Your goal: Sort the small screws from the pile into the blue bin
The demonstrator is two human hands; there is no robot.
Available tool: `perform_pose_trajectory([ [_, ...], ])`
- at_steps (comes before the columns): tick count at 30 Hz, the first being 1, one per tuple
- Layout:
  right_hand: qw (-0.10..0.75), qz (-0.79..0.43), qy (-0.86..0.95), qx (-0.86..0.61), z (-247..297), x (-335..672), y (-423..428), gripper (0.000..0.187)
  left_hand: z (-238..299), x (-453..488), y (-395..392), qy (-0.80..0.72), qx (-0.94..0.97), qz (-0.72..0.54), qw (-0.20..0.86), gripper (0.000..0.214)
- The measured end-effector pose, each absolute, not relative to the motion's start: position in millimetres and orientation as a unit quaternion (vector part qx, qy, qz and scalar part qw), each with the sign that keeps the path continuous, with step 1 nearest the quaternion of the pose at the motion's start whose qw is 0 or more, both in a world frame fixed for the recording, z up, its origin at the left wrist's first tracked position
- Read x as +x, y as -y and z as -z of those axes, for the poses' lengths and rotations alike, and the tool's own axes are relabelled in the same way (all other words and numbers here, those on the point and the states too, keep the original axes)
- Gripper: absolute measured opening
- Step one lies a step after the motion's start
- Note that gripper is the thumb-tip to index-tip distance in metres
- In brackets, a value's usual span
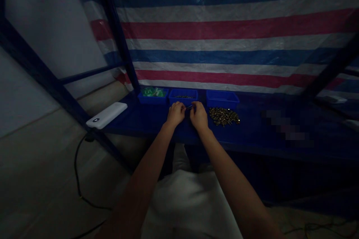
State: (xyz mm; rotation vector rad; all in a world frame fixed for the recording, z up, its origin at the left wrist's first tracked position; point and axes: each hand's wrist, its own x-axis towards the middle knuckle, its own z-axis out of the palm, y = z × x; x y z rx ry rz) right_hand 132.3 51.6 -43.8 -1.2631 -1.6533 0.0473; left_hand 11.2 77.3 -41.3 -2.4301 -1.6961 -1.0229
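Note:
Over the front middle of the blue table (151, 119), my left hand (176, 113) and my right hand (199, 115) face each other, a small gap apart. Both have their fingers pinched. A thin, dark, rod-like piece (189, 107) spans the gap from one set of fingertips to the other; its kind is too small and dark to tell. Just right of my right hand lies a heap of small brass-coloured metal parts (223, 115). Behind my hands stands a blue bin (183, 92) with some thin metal pieces in it.
A blue bin (153, 101) at the left holds green-and-white packets (153, 92). Another blue bin (222, 99) stands behind the heap. A white elongated device (107, 115) lies at the table's left end. Blue frame posts (119, 33) and a striped sheet (213, 30) enclose the back.

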Motion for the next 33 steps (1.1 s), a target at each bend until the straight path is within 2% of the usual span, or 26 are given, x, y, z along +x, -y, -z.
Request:
perform_pose_trajectory([
  [4, 0.466, 0.004, 0.728, -0.503, 41.4, 131.3, -50.6, 0.032, 39.8, 11.2, -68.2, 0.502, -0.773, 0.386, -0.018, 0.007],
  [10, 0.433, 0.019, 0.752, -0.496, 39.9, 130.5, -49.4, 0.023, 40.0, 10.9, -67.9, 0.477, -0.759, 0.44, -0.062, 0.009],
  [19, 0.415, 0.04, 0.751, -0.512, 37.2, 128.7, -45.9, 0.02, 34.9, 9.9, -64.9, 0.464, -0.74, 0.479, -0.091, 0.007],
  [22, 0.442, 0.03, 0.739, -0.507, 37.2, 128.8, -45.8, 0.019, 33.1, 9.5, -63.5, 0.446, -0.739, 0.497, -0.094, 0.005],
  [28, 0.564, -0.035, 0.675, -0.475, 40.0, 130.0, -50.3, 0.015, 31.9, 9.6, -63.7, 0.435, -0.74, 0.498, -0.129, 0.01],
  [33, 0.605, -0.046, 0.653, -0.454, 37.9, 128.3, -48.7, 0.018, 36.0, 11.8, -65.7, 0.403, -0.767, 0.476, -0.152, 0.01],
])
